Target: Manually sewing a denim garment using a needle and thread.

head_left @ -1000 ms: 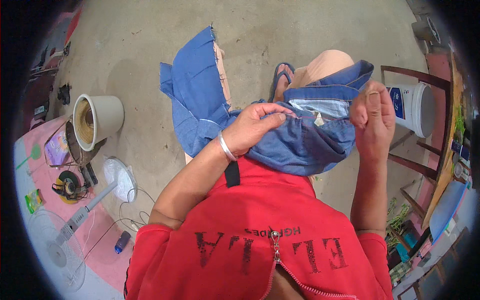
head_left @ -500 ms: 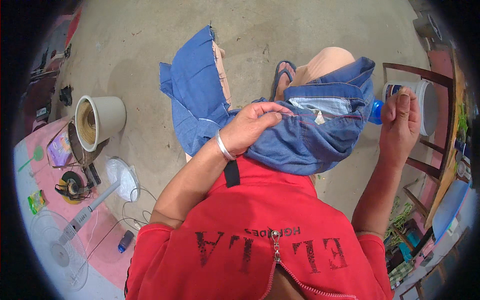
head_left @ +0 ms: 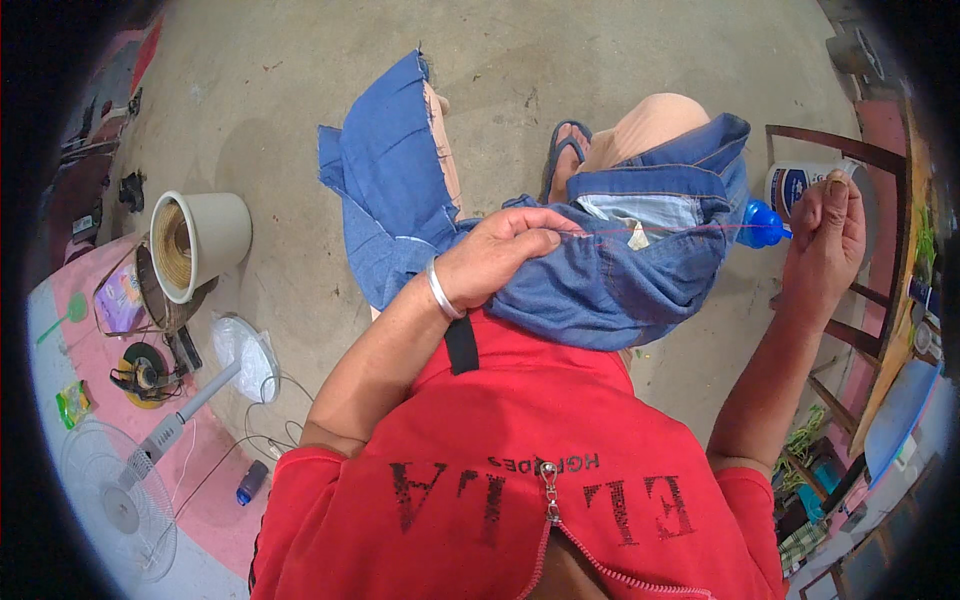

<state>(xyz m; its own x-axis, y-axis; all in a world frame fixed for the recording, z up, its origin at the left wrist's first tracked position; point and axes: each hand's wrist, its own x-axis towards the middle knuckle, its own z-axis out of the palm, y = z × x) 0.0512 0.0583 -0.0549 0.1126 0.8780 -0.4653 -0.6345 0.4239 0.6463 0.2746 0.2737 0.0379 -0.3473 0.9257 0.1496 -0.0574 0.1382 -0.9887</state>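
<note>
Blue denim cloth (head_left: 640, 290), with frayed cut edges on its left part, lies across my lap and legs. My left hand (head_left: 500, 255), wearing a silver bangle (head_left: 441, 290), is closed in a pinch on the denim near its middle. From beside those fingertips a thin red thread (head_left: 690, 229) runs nearly straight to the right, over the pale inner fabric. My right hand (head_left: 825, 240) is raised past the cloth's right side, thumb and fingers pinched at the thread's far end. Whether a needle is in those fingers is too small to make out.
A white bucket (head_left: 785, 185) and a blue bottle top (head_left: 762, 225) are close by my right hand. Beyond stands a dark wooden frame (head_left: 840, 143). To the left are a cream bin (head_left: 222, 240), a fan (head_left: 120, 505) and loose cables (head_left: 262, 438) on the floor.
My right hand has moved a little further right and slightly down, drawing the red thread out straight. My left hand and the denim have stayed almost still.
</note>
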